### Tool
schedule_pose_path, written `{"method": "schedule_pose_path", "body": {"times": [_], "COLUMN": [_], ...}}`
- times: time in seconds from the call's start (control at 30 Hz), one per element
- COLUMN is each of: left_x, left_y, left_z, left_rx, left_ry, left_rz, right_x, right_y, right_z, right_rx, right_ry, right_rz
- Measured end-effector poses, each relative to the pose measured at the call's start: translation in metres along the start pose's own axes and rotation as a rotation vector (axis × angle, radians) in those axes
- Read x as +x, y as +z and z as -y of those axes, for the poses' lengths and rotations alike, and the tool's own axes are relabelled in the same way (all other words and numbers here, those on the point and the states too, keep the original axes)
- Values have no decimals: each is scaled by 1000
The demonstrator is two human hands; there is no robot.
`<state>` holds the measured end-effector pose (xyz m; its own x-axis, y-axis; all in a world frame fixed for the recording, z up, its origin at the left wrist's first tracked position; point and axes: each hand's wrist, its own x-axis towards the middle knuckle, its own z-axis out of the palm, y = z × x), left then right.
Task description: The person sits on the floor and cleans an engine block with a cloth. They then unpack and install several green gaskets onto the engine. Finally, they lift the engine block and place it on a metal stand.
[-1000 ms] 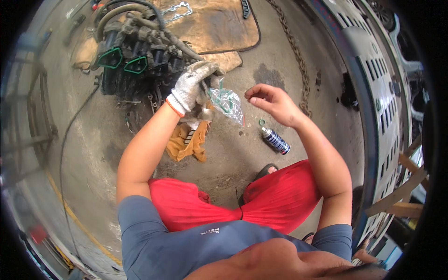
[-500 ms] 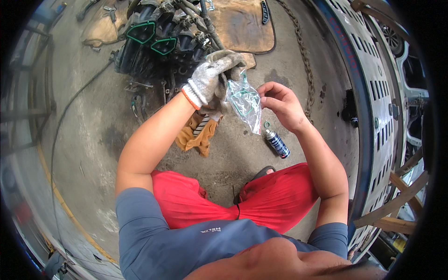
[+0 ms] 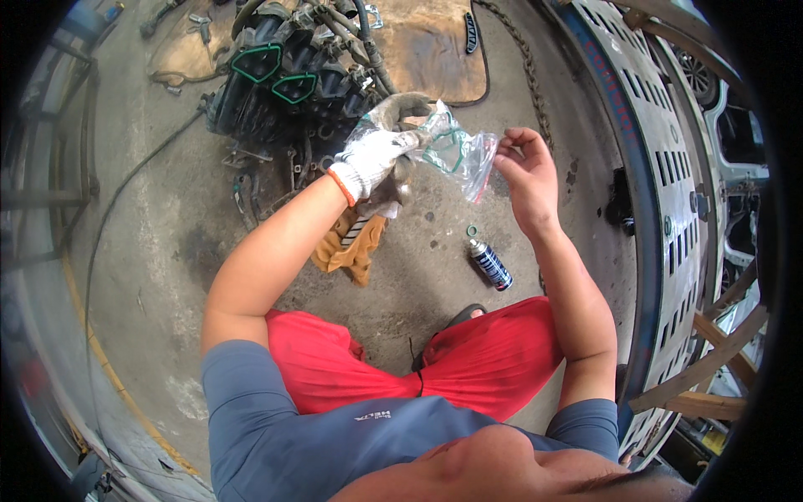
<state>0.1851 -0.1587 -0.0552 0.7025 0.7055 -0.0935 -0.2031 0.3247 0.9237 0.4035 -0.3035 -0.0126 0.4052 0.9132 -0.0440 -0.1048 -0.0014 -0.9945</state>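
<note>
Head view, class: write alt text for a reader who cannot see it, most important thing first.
A crouching person holds a clear plastic bag of green rings between a gloved left hand and a bare right hand. Below on the stained concrete floor lie a spray can and a tan glove, with a dark engine part ahead.

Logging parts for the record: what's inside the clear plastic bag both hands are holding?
Through the clear plastic bag, thin green ring shapes show, possibly seals or gaskets. The gloved left hand covers the bag's left end, and the bare right hand pinches its right edge, so their number cannot be told.
</note>
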Motion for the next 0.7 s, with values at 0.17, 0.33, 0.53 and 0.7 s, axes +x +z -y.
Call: {"method": "schedule_pose_path", "body": {"times": [0.17, 0.33, 0.53, 0.7], "left_x": [2, 5, 2, -5], "left_y": [5, 12, 20, 23], "left_z": [7, 6, 5, -2], "left_rx": [-102, -79, -154, -118], "left_ry": [74, 92, 40, -103], "left_rz": [-82, -118, -139, -76], "right_x": [-5, -4, -10, -4], "right_y": [3, -10, 5, 2], "right_z": [-6, -20, -18, -27], "right_rx": [-163, -459, -636, -401], "right_ry": [147, 218, 5, 218], "right_rz": [7, 116, 96, 130]}}
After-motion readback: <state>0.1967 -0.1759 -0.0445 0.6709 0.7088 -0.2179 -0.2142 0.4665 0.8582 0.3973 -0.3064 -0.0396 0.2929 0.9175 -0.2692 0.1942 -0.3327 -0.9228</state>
